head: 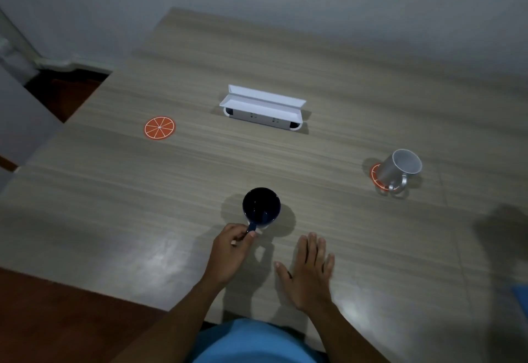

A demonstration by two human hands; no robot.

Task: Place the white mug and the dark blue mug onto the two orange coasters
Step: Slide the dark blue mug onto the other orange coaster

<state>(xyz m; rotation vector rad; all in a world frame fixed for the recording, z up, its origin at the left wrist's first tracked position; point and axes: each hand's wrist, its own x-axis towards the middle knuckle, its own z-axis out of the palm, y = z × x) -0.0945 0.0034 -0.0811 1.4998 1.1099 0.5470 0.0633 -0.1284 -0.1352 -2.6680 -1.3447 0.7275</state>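
Left hand (233,245) pinches the blue mug (261,206) handle. Right hand (310,270) lies flat, fingers spread. White mug (400,169) stands on right coaster (376,177); left coaster (159,128) bare.

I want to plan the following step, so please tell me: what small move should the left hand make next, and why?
Probably lift the dark blue mug and carry it left toward the free orange coaster. The left hand grips its handle already, the white mug stands on the other coaster, and the right hand lies flat.
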